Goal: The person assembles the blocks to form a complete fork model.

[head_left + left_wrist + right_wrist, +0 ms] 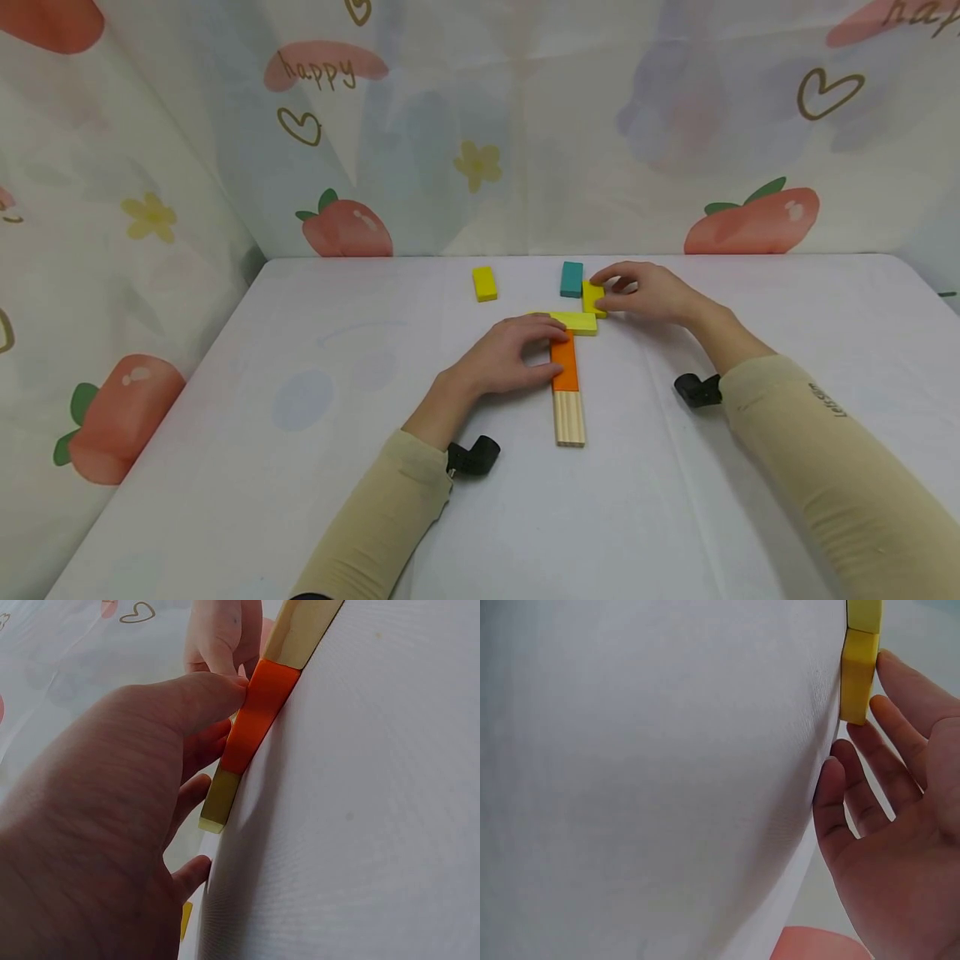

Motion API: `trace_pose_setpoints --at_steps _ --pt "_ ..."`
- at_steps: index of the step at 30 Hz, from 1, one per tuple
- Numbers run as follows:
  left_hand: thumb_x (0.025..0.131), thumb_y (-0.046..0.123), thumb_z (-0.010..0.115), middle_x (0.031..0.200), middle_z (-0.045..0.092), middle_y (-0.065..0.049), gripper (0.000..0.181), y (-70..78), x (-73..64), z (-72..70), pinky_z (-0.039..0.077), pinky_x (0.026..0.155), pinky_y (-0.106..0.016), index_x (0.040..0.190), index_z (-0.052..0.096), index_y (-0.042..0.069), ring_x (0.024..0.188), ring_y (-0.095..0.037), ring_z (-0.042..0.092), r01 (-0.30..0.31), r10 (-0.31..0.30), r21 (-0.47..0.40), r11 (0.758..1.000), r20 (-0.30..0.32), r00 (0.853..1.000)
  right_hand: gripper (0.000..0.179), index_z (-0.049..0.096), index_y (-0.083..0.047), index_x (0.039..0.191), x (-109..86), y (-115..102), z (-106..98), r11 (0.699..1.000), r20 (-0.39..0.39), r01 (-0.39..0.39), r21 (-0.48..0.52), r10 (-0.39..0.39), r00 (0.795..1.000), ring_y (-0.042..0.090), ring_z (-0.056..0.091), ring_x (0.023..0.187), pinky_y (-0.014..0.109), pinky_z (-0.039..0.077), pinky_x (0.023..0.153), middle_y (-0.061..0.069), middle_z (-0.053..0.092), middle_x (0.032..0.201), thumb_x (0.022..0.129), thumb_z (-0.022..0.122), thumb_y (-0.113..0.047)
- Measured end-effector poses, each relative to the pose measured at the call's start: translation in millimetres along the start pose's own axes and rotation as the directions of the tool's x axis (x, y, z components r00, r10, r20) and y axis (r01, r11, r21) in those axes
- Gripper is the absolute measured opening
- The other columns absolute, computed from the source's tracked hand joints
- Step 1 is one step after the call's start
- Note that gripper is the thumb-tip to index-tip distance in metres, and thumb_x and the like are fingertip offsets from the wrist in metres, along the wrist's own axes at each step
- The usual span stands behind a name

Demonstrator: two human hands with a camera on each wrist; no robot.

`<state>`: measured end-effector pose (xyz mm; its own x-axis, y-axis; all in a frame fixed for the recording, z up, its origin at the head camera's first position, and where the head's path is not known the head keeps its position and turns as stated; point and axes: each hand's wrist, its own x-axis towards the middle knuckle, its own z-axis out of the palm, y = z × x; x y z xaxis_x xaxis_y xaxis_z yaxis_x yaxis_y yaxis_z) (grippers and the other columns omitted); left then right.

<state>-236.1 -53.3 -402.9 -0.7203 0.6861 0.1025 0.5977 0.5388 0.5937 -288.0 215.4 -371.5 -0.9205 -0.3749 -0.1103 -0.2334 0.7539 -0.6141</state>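
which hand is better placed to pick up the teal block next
Likely the right hand: it pinches the yellow block beside the teal block, a short reach once it lets go. The left hand holds the orange block, farther off.

Crosswise block [577, 323] behind lengthwise block row [568, 382]

Under the fingers of the left hand [504, 357], the lime block [579, 324] and the orange block [567, 360] are partly hidden. Beyond the left thumb, the wooden block [301, 634] is cut off by the left wrist view's top edge. In the right wrist view, the right hand [900, 840] is cropped behind its fingers.
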Motion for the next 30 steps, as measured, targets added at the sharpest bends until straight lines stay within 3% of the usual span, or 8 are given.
trace_pose_setpoints --at_steps 16,30 --pt "0.095 0.028 0.069 0.140 0.057 0.005 0.038 -1.1 0.4 0.7 0.027 0.115 -0.024 0.131 0.067 0.017 0.136 -0.010 0.043 0.006 -0.006 -0.007 1.000 -0.003 1.000 0.047 0.060 -0.005 0.135 0.5 -1.5 1.1 1.000 -0.005 -0.007 0.000 0.007 1.000 0.039 0.051 0.115 0.057 0.045 0.098 0.021 0.058 0.131 0.096 0.071 -0.027" --pt "0.095 0.027 0.070 0.139 0.058 0.003 0.037 -3.8 0.5 1.1 0.026 0.115 -0.023 0.130 0.068 0.015 0.136 -0.009 0.043 -0.033 0.033 -0.005 0.999 -0.009 0.999 0.049 0.059 -0.006 0.137 0.2 -3.7 0.4 0.999 -0.019 -0.034 -0.002 0.034 0.999 0.040 0.051 0.116 0.056 0.046 0.097 0.022 0.056 0.134 0.097 0.070 -0.031"
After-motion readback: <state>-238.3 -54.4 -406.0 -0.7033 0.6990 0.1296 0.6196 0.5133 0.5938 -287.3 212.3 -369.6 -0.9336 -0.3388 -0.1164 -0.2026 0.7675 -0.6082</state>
